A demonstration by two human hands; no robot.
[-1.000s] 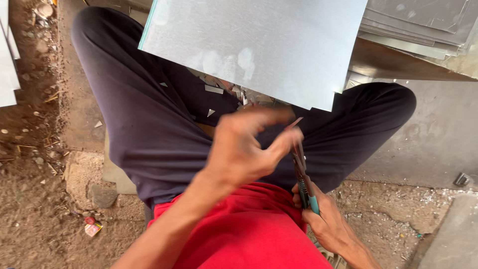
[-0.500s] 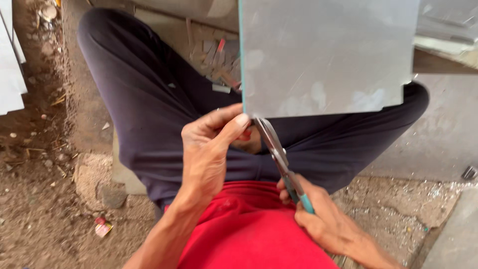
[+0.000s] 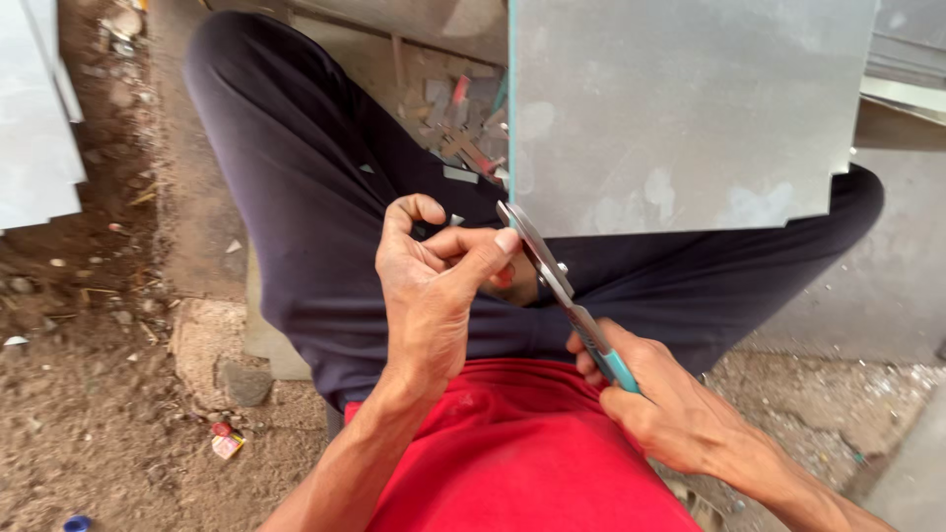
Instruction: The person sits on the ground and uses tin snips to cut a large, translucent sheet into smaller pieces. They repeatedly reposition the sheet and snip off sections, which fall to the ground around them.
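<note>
Right hand (image 3: 670, 404) low at the right of the frame, fingers wrapped tight around the teal-handled snips (image 3: 567, 296), whose blades run up and left to the bottom-left corner of the grey metal sheet (image 3: 680, 108). That sheet fills the upper right of the frame, resting across the dark trousers (image 3: 305, 197), and the blade tips meet its lower edge right at the corner. Left hand (image 3: 439, 281) sits in the centre, just left of the blades, fingers curled in and the thumb stretched toward the snips' tip; the grip is narrow, pinched at that corner, though whether it actually holds the sheet edge I cannot tell. Between the knees, upper middle, a scatter of small metal offcuts (image 3: 463, 118) lies on the ground. Red shirt (image 3: 512, 453) at the bottom centre, bare dirt ground (image 3: 89, 394) along the left side.
</note>
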